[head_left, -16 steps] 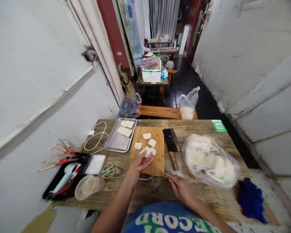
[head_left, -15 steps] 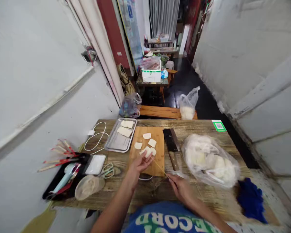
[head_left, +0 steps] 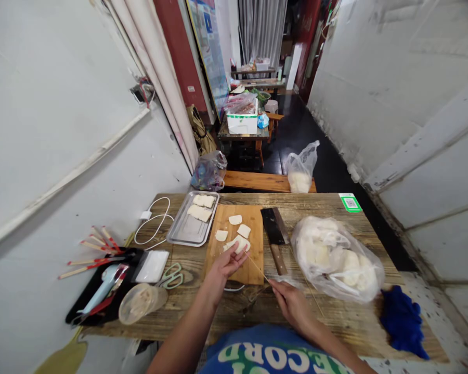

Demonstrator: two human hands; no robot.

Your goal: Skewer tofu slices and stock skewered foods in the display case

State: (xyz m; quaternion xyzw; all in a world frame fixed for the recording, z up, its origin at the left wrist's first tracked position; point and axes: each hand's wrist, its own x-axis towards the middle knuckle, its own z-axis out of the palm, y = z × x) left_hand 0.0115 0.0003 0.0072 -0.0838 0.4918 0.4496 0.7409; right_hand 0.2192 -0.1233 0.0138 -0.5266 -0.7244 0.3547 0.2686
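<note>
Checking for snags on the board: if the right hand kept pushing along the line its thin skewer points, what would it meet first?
Probably the white slices that the left hand steadies on the cutting board. The right hand aims the skewer up and left, its tip at those slices; depth is hard to judge.

We see pale white food pieces [head_left: 237, 243] on an orange-brown wooden cutting board [head_left: 253, 259], left of it a silver metal tray [head_left: 187, 231], right a dark cleaver [head_left: 275, 228], on a streaked brown table [head_left: 335, 311].

Eatery back corridor (narrow): cleaver [head_left: 275, 228], cutting board [head_left: 253, 262], dining tables [head_left: 253, 78] beyond.
</note>
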